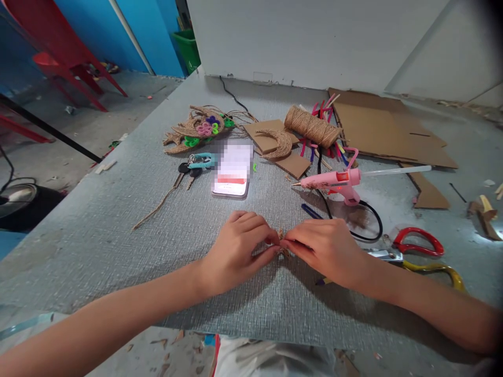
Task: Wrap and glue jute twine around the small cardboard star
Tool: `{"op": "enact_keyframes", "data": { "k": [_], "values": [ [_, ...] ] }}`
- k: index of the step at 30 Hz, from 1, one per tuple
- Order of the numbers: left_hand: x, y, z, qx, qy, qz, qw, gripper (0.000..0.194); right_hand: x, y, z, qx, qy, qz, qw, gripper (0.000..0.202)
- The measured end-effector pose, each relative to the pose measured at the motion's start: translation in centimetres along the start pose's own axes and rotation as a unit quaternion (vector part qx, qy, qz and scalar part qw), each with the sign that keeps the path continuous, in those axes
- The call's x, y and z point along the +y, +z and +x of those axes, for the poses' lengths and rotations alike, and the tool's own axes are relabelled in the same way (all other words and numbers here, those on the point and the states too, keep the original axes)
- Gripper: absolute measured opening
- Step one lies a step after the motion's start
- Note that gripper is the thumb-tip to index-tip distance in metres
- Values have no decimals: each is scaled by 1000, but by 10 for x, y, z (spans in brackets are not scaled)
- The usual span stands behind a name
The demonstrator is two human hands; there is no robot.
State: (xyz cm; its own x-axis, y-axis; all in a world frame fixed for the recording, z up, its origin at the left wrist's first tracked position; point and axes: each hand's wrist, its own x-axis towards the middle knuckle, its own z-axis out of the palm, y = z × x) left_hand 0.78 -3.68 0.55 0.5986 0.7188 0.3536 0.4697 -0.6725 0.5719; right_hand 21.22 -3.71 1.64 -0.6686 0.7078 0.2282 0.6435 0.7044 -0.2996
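Note:
My left hand (245, 248) and my right hand (328, 248) meet over the near part of the grey table. Both pinch a small piece of brown twine (283, 252) between their fingertips; most of it is hidden. Beyond my left hand lies a lit phone (232, 170). A pink glue gun (334, 183) with a clear glue stick rests beyond my right hand. Scissors with red and yellow handles (418, 248) lie partly under my right forearm, and a pencil tip (321, 281) shows beside that hand.
Farther back on the table (118, 251) are a twine roll (312, 126), a twine-wrapped crescent (278, 144), cardboard (377, 123), coloured pipe cleaners (324, 111) and twine pieces with flowers (200, 128). Keys (183, 167) lie left of the phone. A red chair (58, 44) stands at the back left.

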Motion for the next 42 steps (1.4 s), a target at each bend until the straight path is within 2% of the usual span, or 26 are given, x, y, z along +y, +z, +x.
{"op": "enact_keyframes", "data": {
  "k": [4,8,14,19,21,27,34,38,42],
  "values": [
    [1,0,0,2,18,24,1000,13,-1,-1,1,-6,10,36,999,17],
    [2,-1,-1,2,26,-2,1000,9,-1,-4,3,-20,46,110,993,16],
    [4,-5,3,-33,-17,-153,988,5,-4,-8,10,-80,149,257,952,19],
    [5,-9,6,-95,-62,-272,955,8,-1,-14,12,-97,163,306,933,22],
    [4,-11,6,-92,-68,-300,947,7,1,-18,12,-85,174,322,927,23],
    [3,-15,3,-24,-83,-287,954,6,1,-24,12,-83,198,377,901,25],
    [4,-13,6,-56,-83,-276,956,17,-1,-17,11,-109,210,412,880,25],
    [4,-13,6,-60,-87,-274,956,18,-1,-16,12,-99,210,393,890,26],
    [6,-10,3,-56,-66,-232,969,4,-6,-15,9,-88,198,343,914,23]
  ]
}}
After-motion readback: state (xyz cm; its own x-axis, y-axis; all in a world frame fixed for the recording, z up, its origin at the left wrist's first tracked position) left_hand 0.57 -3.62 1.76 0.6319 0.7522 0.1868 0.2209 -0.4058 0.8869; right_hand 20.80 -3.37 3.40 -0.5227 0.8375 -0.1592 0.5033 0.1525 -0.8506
